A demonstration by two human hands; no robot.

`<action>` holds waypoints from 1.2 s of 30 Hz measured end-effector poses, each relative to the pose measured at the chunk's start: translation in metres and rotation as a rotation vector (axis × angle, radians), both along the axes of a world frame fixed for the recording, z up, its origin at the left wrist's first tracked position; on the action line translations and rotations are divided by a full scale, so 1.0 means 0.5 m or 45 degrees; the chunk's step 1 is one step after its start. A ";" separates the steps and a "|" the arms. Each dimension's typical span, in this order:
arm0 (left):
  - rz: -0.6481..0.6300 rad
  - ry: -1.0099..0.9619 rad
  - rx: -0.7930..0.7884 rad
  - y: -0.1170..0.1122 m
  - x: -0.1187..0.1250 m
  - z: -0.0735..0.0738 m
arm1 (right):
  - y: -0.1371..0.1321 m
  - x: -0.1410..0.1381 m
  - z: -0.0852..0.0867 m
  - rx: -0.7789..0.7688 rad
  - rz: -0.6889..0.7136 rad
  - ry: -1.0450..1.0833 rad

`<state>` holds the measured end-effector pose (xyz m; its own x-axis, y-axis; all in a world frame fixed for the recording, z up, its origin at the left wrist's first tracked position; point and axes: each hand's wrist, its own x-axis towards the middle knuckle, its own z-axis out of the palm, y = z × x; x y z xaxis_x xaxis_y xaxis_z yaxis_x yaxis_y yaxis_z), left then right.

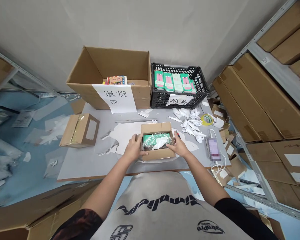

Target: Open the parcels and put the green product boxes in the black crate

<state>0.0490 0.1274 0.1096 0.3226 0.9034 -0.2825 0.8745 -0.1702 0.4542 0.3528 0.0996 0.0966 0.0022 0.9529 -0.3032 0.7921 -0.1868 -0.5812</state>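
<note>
Grey metal shelving (266, 53) loaded with brown cartons (262, 100) flanks a grey-topped desk (90, 163). Near the front middle of the desk sits an open cardboard box (158, 154), its long axis running left to right across the view and its open top facing up. Inside lies a green item wrapped in clear plastic (152, 140), partly covered by a white paper scrap (160, 142). The left hand (133, 148) is spread against the box's left end with its fingers curled over the rim, and the right hand (177, 145) mirrors it at the right end; neither pinches anything. An even, squared hold at both ends looks best here, since it would keep the thin walls from bowing. Beyond lie a large open carton (77, 86) bearing a paper sign (113, 98), a black plastic crate (200, 83) of green-and-pink packs (168, 81), crumpled white paper (190, 121), a yellow tape roll (207, 119) and a windowed cardboard box (80, 130).
</note>
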 end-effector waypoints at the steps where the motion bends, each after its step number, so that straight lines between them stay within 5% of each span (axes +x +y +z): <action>1: -0.005 0.073 0.053 0.009 0.006 0.006 | 0.005 0.005 0.013 -0.041 0.079 -0.031; 6: -0.167 0.289 -0.068 0.060 0.028 0.024 | 0.069 0.007 0.072 -0.319 0.542 -0.366; 9: -0.183 0.247 -0.202 0.074 0.032 0.010 | 0.112 -0.014 0.085 -0.441 0.658 -0.548; 16: -0.093 -0.097 -0.122 0.052 0.024 -0.048 | 0.105 -0.006 0.087 -0.323 0.605 -0.554; 21: -0.099 -0.160 -0.090 0.053 0.019 -0.062 | 0.081 -0.034 0.092 0.150 0.527 -0.616; 25: -0.111 -0.037 -0.016 0.052 0.015 -0.049 | 0.078 -0.084 0.056 0.149 0.727 -0.603; 30: -0.114 0.038 0.319 0.013 0.021 -0.002 | 0.068 -0.091 0.019 0.086 0.620 -0.471; 36: -0.452 -0.034 0.348 0.014 0.092 0.023 | 0.067 -0.098 0.023 0.115 0.501 -0.442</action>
<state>0.0948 0.1342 0.1210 0.6297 0.7760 -0.0362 0.7291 -0.5744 0.3722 0.3038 0.1331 0.1082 -0.2747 0.9244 -0.2648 0.9409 0.2018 -0.2720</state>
